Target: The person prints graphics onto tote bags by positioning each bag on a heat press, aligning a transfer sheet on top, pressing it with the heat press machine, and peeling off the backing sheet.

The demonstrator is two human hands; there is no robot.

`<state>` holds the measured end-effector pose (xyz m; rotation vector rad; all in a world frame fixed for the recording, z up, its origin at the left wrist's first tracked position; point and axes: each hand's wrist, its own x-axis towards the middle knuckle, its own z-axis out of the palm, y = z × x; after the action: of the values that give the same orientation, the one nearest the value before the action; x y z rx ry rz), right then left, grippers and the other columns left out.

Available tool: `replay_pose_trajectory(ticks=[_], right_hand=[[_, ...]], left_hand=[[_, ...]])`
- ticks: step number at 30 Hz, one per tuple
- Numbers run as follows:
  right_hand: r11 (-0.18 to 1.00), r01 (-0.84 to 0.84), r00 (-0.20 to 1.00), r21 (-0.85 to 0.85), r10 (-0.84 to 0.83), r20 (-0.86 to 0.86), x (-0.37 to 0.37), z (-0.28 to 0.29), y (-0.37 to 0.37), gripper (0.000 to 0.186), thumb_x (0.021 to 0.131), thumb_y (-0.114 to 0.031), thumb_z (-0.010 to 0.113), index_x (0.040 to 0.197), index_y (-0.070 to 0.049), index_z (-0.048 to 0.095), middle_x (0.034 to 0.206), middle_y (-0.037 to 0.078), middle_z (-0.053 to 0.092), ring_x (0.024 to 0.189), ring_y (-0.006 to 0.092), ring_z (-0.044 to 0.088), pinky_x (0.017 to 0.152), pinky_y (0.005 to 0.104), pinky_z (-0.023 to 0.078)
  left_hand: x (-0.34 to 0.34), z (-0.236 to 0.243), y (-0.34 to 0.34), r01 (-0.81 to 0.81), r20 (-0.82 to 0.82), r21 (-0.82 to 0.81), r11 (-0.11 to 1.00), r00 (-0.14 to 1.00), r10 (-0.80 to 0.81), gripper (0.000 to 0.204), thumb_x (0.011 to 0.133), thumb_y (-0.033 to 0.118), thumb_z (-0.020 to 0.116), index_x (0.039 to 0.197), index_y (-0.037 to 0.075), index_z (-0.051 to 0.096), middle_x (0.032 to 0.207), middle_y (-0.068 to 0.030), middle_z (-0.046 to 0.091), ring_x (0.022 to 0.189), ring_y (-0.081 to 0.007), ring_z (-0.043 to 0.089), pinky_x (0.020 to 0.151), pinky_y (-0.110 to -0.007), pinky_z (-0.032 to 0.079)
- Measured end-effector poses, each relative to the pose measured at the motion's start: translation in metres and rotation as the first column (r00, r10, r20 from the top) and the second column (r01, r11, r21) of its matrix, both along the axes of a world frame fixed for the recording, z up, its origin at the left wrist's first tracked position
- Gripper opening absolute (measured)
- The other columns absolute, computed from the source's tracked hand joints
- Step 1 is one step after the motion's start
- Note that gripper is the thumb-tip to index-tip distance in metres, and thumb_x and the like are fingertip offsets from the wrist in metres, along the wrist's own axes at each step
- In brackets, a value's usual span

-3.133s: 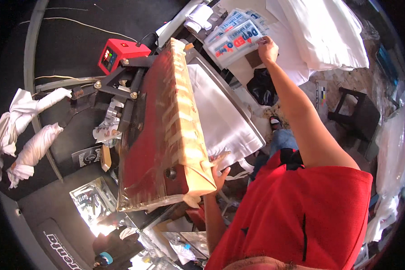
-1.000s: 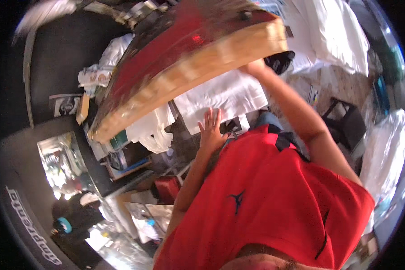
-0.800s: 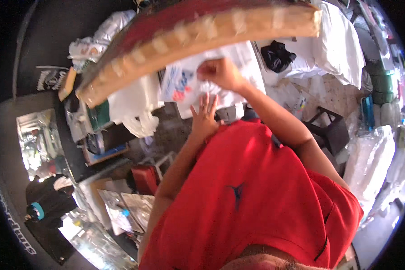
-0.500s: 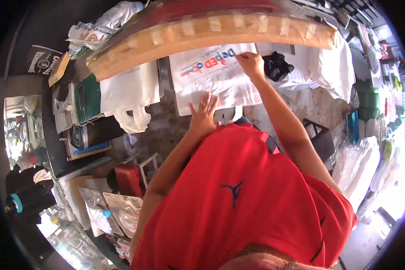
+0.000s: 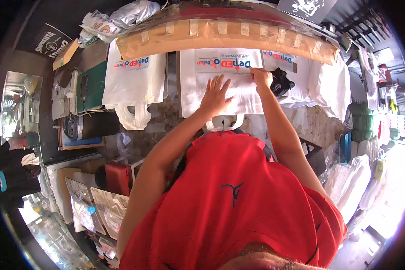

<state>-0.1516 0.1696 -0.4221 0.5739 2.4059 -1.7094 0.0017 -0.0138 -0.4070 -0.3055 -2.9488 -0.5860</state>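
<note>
A white tote bag [image 5: 191,92] with a blue and red print lies flat in front of me, its handle loop hanging off the near edge. My left hand [image 5: 215,95] rests on the bag just below the print, fingers spread. At the print's right end, near the bag's right edge, my right hand [image 5: 262,78] has its fingers closed and pressed together. What they pinch, if anything, is hidden. A crumpled black bundle [image 5: 282,83] lies right beside that hand.
A long taped cardboard edge [image 5: 220,32] spans the far side above the bag. Another printed white bag [image 5: 135,83] hangs at left, with white bags [image 5: 329,76] heaped at right. Beyond the left bag is a green case [image 5: 92,87]. A black crate [image 5: 312,157] stands by my right arm.
My left hand has slid from the bag's near edge up toward its print. The right hand has come a little nearer along the right side. The bag lies straighter in view.
</note>
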Motion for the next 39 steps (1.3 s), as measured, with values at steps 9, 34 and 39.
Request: replay_pose_trajectory(ticks=[9,34,39], right_hand=[[0.964,-0.108,0.988,0.244,0.131,-0.079,0.005,-0.002,0.000,0.017,0.074,-0.025,0.078,0.080,-0.010,0.079,0.061,0.000,0.066,0.053,0.0078,0.059,0.054,0.0238,0.048],[0.886,-0.132,0.943,0.444,0.250,-0.219,-0.010,-0.004,0.005,0.020,0.071,-0.029,0.075,0.081,-0.012,0.078,0.077,0.011,0.072,0.073,0.0274,0.071,0.071,0.0358,0.056],[0.904,-0.138,0.954,0.405,0.231,-0.190,-0.010,-0.004,0.003,0.020,0.071,-0.029,0.076,0.082,-0.012,0.078,0.077,0.011,0.072,0.072,0.0271,0.071,0.071,0.0356,0.056]], left_hand=[[-0.014,-0.030,-0.004,-0.026,-0.158,0.006,1.000,0.987,0.027,0.081,0.087,0.048,0.063,0.147,0.002,0.032,0.153,-0.0257,0.027,0.142,-0.0433,0.025,0.115,-0.059,0.019],[-0.015,-0.022,-0.001,-0.076,-0.099,-0.061,0.995,0.993,0.070,0.088,0.090,0.051,0.057,0.150,-0.003,0.023,0.157,-0.0220,0.021,0.147,-0.0373,0.018,0.119,-0.055,0.011],[-0.014,-0.022,-0.001,-0.099,-0.079,-0.043,0.994,0.992,0.095,0.090,0.088,0.050,0.060,0.150,-0.003,0.023,0.157,-0.0221,0.022,0.147,-0.0379,0.018,0.119,-0.055,0.012]])
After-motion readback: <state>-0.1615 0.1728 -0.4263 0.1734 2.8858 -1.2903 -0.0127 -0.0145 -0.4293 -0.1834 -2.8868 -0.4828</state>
